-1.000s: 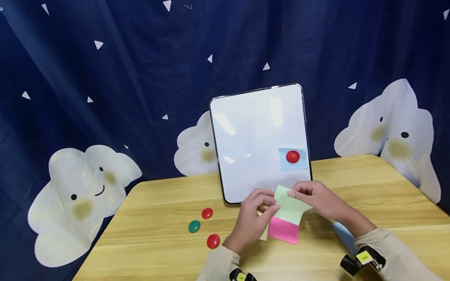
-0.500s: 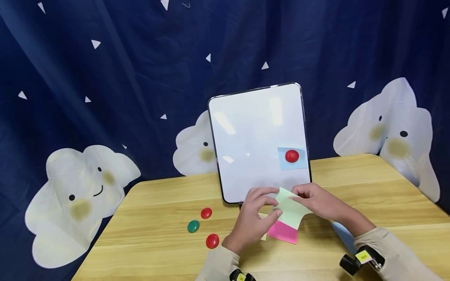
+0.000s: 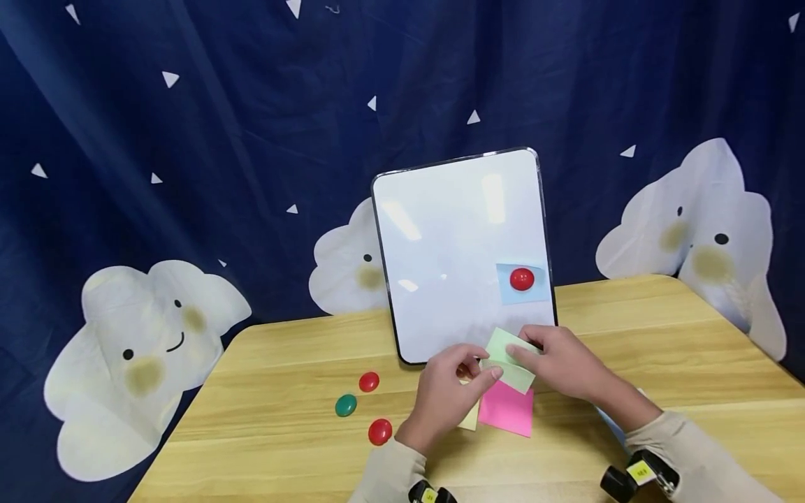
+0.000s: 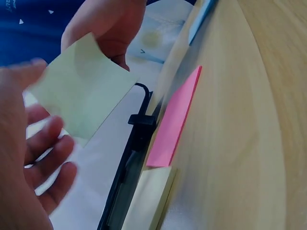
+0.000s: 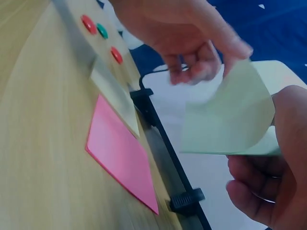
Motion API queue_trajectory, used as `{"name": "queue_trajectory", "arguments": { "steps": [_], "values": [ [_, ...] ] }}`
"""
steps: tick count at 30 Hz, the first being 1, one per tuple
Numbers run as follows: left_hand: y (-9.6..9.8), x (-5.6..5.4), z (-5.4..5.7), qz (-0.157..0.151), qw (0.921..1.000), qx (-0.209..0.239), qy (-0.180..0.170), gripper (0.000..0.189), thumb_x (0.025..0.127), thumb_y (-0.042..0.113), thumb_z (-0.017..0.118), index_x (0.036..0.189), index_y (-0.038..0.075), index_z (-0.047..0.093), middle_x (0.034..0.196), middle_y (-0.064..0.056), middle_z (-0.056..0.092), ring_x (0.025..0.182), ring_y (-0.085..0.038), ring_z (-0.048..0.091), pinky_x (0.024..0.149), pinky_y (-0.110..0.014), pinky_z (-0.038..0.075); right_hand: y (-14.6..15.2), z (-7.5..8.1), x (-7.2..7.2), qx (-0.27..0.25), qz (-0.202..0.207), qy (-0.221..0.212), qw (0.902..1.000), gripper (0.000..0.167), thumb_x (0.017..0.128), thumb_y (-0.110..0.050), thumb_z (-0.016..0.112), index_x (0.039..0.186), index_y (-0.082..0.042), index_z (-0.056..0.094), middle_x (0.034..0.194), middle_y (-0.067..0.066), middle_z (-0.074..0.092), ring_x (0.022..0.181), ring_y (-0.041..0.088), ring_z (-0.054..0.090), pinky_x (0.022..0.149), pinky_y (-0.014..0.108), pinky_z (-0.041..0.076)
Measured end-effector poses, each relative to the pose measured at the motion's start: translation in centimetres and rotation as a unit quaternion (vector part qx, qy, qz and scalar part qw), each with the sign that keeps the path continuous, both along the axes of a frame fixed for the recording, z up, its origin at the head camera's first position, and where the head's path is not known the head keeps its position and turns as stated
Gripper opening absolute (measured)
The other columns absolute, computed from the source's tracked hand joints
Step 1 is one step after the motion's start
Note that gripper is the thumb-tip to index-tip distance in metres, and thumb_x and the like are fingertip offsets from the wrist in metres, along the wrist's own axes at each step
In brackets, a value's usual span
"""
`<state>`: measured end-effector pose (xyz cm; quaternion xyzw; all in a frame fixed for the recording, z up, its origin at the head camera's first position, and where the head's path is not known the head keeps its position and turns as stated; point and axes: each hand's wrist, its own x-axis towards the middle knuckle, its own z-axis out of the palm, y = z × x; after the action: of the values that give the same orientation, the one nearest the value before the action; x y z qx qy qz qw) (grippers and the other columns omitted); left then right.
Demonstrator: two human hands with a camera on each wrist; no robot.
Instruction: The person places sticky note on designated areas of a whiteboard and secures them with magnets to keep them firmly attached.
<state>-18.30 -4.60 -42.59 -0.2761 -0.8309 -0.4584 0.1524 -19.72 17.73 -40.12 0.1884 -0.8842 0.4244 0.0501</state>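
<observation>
While a person's right hand [image 3: 562, 363] grips the pale green sticky notes [image 3: 501, 345] between thumb and curled fingers, the left hand [image 3: 448, 391] pinches a corner of the bent sheet, its other fingers loosely curved. The green paper is held above the worktop [image 3: 283, 426], in front of the lower edge of a standing whiteboard [image 3: 453, 244]. Below it lies a pink pad [image 3: 506, 411], with a yellow pad [image 3: 469, 419] just beside, partly hidden by the left hand. Two red discs [image 3: 380, 432] and one green disc [image 3: 345, 405] rest to the left. On the whiteboard, a red magnet [image 3: 522, 279] sits over a light blue note [image 3: 511, 297]. More blue paper [image 3: 611, 425] shows beside the right forearm.
</observation>
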Motion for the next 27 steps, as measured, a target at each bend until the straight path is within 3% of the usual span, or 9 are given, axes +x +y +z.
{"name": "queue_trajectory", "arguments": {
  "steps": [4,14,27],
  "values": [
    [0.0,0.1,0.0,0.0,0.998,0.014,-0.062,0.025,0.097,0.045,0.062,0.101,0.022,0.07,0.08,0.014,0.063,0.074,-0.002,0.059,0.068,-0.024,0.052,-0.4,0.2,0.2,0.0,-0.02,0.026,0.9995,0.029,0.095,-0.025,0.07,0.071,-0.016,0.055,0.062,-0.005,0.051,0.059,0.014,0.049,0.052,0.025,0.039],
    [0.0,-0.2,-0.1,-0.027,0.9841,0.096,-0.147,0.004,0.094,0.019,0.07,0.098,0.017,0.071,0.084,0.006,0.065,0.078,-0.01,0.06,0.072,-0.026,0.052,-0.1,0.7,0.3,0.006,-0.035,0.042,0.9985,0.033,0.096,-0.026,0.069,0.071,-0.016,0.051,0.061,-0.006,0.04,0.057,0.012,0.042,0.053,0.025,0.033],
    [-0.2,-0.3,-0.2,-0.032,0.9785,0.105,-0.174,0.003,0.095,0.016,0.069,0.095,0.015,0.071,0.083,0.004,0.065,0.076,-0.013,0.061,0.069,-0.025,0.049,0.9,0.1,-0.5,0.003,-0.026,0.002,0.9997,0.031,0.097,-0.03,0.068,0.073,-0.014,0.055,0.061,-0.005,0.042,0.058,0.015,0.043,0.053,0.025,0.034]
  ]
}}
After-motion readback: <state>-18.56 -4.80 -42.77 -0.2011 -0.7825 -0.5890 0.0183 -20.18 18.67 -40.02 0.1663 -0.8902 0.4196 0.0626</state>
